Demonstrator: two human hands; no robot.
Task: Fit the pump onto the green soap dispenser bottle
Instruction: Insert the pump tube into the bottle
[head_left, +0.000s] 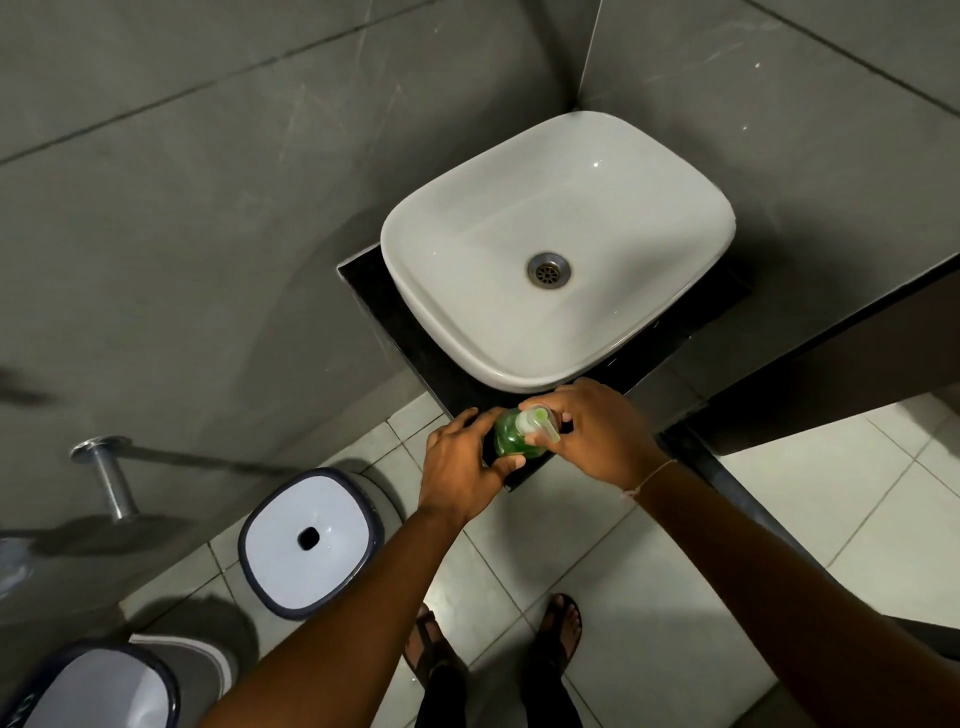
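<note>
A green soap dispenser bottle (511, 439) stands on the front corner of the black counter (374, 301), just below the basin. My left hand (460, 467) wraps around the bottle's left side, thumb and fingers on its body. The pale green pump (540, 422) sits on top of the bottle, its nozzle pointing to the lower right. My right hand (597, 436) reaches over from the right and its fingers pinch the pump head. The bottle's neck is hidden under the pump and my fingers.
A white vessel basin (561, 197) with a metal drain (548, 268) fills the counter behind the bottle. Grey walls meet in the corner. Two white lidded bins (311, 543) (98, 691) stand on the tiled floor at left, below a metal wall fitting (106, 473). My sandalled feet (563, 629) are below.
</note>
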